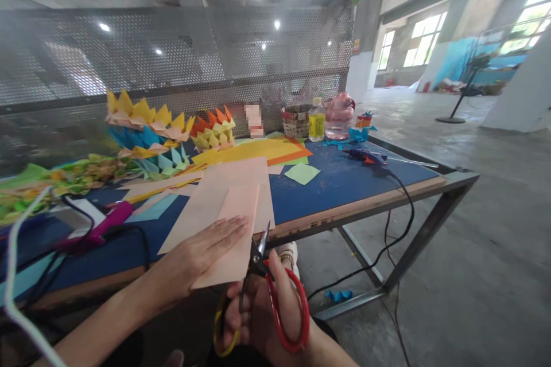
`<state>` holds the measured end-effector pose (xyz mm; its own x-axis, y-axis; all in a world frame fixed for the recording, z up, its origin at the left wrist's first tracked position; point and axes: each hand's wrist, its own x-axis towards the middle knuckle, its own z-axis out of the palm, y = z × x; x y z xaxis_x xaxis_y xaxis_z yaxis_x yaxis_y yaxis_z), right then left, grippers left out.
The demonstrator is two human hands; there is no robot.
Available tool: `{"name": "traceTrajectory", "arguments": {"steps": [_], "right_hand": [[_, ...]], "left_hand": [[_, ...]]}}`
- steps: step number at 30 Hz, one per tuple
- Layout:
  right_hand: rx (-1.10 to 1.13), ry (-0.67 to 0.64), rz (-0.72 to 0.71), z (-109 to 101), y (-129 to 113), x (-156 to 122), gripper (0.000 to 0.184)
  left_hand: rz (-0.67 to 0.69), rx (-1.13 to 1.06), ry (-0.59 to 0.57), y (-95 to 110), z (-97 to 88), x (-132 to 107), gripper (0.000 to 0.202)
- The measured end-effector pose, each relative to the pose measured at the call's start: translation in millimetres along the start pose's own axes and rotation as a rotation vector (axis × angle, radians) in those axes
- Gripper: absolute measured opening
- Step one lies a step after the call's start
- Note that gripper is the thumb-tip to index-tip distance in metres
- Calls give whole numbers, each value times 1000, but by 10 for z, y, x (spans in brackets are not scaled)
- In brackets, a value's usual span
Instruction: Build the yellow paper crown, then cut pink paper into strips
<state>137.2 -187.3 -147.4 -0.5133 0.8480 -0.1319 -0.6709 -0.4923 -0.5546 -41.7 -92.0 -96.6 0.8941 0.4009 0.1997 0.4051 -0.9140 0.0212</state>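
My left hand lies flat, fingers stretched together, on a folded strip of pale peach paper. That strip rests on a larger peach sheet, and its near end sticks out past the table's front edge. In my right hand is a pair of scissors, one handle loop red and the other yellow and black. The scissor blades are spread and point up and away, right beside the strip's right edge. My right thumb sits in the red loop, with fingers at the other loop.
Folded paper crowns stand at the back left. A purple glue gun lies left; a blue one lies right, its cord hanging off the table. Behind are a basket, a yellow bottle and a pink jug.
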Motion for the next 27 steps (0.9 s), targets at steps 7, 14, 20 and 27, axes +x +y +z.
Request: {"name": "traceTrajectory", "arguments": {"steps": [7,14,20,27], "right_hand": [[-24,-40,-48,68,-38,37,81],[1,-3,-23,10,-9,20,84],[-13,-44,-40,92,-93,55,78],[-50,-9,-80,87,-140,-62,76]], "left_hand": [[-11,0,6,3,20,-23,68],[1,-6,5,24,6,-24,73],[4,-10,8,22,0,-42,71],[18,-14,-6,-7,-1,-50,70]]}}
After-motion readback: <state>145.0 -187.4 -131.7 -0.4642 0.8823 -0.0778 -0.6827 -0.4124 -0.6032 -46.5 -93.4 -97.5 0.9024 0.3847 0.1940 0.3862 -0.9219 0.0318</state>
